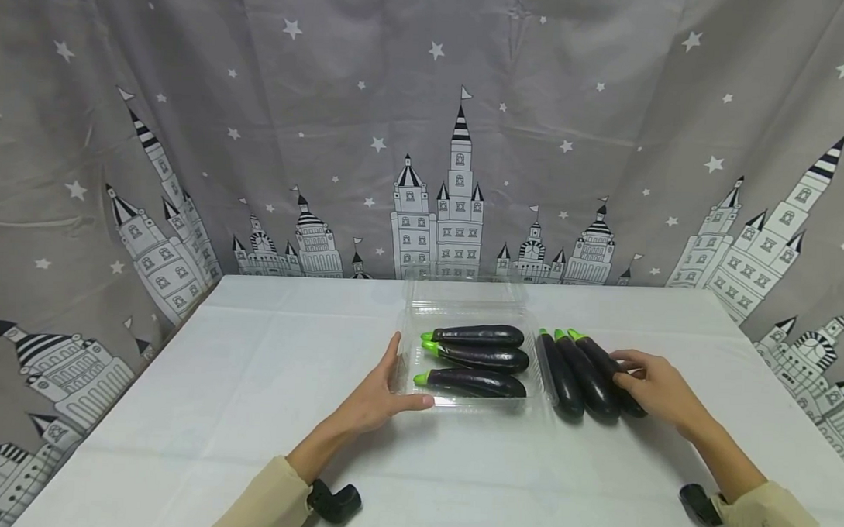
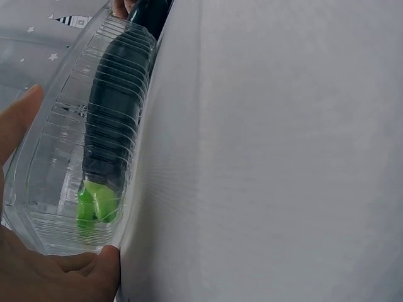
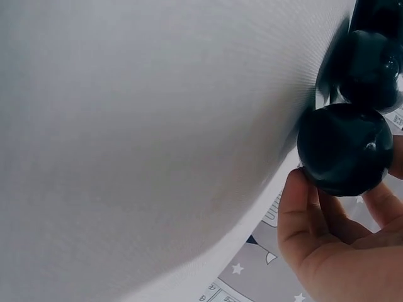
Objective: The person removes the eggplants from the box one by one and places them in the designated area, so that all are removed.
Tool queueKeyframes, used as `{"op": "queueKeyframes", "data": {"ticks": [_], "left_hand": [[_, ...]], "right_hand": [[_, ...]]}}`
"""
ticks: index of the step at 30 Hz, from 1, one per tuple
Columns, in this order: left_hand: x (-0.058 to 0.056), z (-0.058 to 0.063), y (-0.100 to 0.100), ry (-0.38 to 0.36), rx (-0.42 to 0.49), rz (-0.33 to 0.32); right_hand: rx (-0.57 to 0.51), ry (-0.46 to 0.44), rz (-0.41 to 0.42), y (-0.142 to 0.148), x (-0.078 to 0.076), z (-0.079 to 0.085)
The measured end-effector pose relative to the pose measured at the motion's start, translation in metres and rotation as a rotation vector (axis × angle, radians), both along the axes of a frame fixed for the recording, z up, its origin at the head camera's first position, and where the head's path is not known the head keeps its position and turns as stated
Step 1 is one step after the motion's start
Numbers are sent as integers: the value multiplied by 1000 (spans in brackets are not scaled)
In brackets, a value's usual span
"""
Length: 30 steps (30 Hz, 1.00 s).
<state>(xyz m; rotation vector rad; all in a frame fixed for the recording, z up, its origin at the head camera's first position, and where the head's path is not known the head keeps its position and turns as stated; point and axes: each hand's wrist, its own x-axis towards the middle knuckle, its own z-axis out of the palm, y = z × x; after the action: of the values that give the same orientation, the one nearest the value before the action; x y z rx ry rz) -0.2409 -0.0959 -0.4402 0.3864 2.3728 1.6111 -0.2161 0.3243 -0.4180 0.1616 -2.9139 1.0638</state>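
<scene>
A clear plastic clamshell box lies with three dark eggplants in it, among them the front eggplant, green stems to the left. My left hand touches the box's front left corner, thumb stretched along the front edge and fingers against the left wall. Right of the box three more eggplants lie side by side, tilted, including a middle eggplant. The rightmost eggplant is held by my right hand, its thumb and fingers around the sides. Its underside sits close to the cloth.
The box's transparent lid is folded back toward the curtain. A white cloth covers the table. Behind hangs a grey curtain with castles and stars. Dark wrist devices sit by both sleeves.
</scene>
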Motion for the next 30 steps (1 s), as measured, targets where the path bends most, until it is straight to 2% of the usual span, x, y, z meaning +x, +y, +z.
{"op": "queueKeyframes", "data": {"ticks": [9, 20, 30], "left_hand": [[0, -1, 0, 3, -13, -1], [0, -1, -1, 6, -4, -2], [-1, -1, -1, 4, 1, 3]], "right_hand": [[-2, 18, 4, 0, 2, -1], [-20, -22, -19, 0, 4, 0], [-45, -13, -8, -1, 6, 1]]}}
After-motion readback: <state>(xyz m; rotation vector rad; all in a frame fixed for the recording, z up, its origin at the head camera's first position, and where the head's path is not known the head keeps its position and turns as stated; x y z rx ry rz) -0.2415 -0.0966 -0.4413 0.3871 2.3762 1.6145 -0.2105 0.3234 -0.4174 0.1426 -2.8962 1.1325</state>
